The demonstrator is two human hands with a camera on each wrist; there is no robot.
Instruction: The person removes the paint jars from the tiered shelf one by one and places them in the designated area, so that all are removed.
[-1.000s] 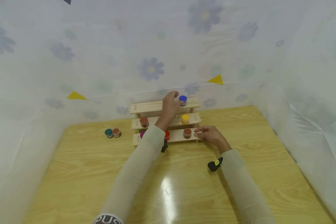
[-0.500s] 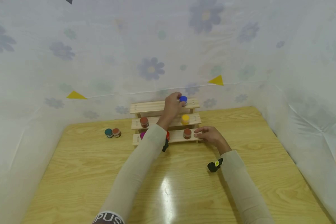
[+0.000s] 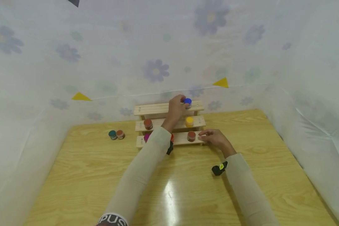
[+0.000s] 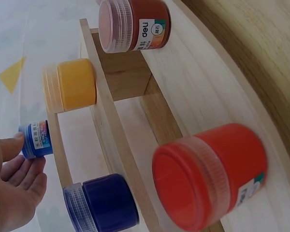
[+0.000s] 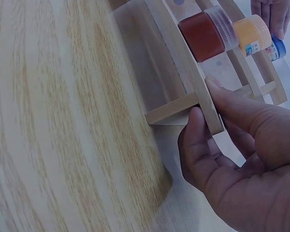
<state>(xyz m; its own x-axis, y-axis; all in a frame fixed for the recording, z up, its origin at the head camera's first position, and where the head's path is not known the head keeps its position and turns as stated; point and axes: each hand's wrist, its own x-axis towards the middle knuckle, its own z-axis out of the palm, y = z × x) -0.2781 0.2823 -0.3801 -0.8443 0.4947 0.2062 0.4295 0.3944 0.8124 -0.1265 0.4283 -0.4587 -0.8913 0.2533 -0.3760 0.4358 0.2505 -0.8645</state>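
A three-tier wooden rack [image 3: 152, 109] holds several small paint jars. On the top step, toward its right end, my left hand [image 3: 177, 108] pinches a blue paint jar [image 3: 187, 102], thumb at the lid and fingers behind. My right hand [image 5: 241, 150] grips the right end of the lowest step between thumb and fingers. Beside it stands a brown jar [image 3: 191, 136]; a yellow jar [image 3: 189, 121] is one step up. A red jar [image 4: 208, 176] and a dark blue jar [image 4: 110, 203] show in the left wrist view; my left arm hides the dark blue one from the head view.
Another brown jar [image 3: 148, 124] sits at the middle step's left, with a purple jar [image 3: 146, 137] below, partly covered by my sleeve. Left of the rack, a teal jar [image 3: 112, 135] and a reddish-brown jar [image 3: 120, 134] stand together on the table [image 3: 87, 175]. Flowered sheeting [image 3: 115, 40] rises behind.
My left hand has shifted slightly right and its fingers have come in around the blue paint jar. The right hand keeps its place at the rack's end. The head view has moved a little.
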